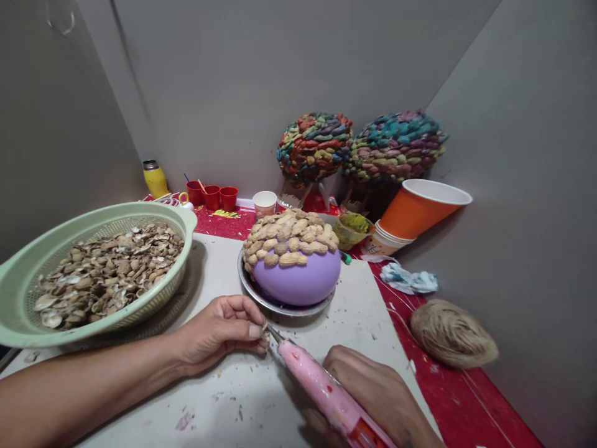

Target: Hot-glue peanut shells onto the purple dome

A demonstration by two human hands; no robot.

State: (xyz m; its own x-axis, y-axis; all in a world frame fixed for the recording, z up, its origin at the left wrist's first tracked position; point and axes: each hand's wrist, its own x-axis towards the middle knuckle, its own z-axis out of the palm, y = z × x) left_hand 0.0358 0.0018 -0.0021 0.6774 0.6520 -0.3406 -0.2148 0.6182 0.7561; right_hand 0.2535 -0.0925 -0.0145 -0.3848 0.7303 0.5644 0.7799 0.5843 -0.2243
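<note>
Between the thumb and fingers of my left hand (228, 330) is a small peanut shell (266, 333), pinched and partly hidden. My right hand (373, 386) is wrapped round a pink glue gun (321, 386); its metal nozzle points at the shell and meets or nearly meets it. Just beyond both hands, a purple balloon (298, 278) rests in a shallow metal dish (252, 291). Overlapping peanut shells (289, 233) cover the balloon's upper part, while its lower front shows bare purple.
A green colander (186, 249) of loose shells stands left. Behind are red cups (212, 196), a yellow bottle (155, 179), a paper cup (265, 204) and two colourful shell-covered balls (314, 146). Orange cups (415, 211), a cloth (410, 278) and a twine bundle (453, 334) lie right.
</note>
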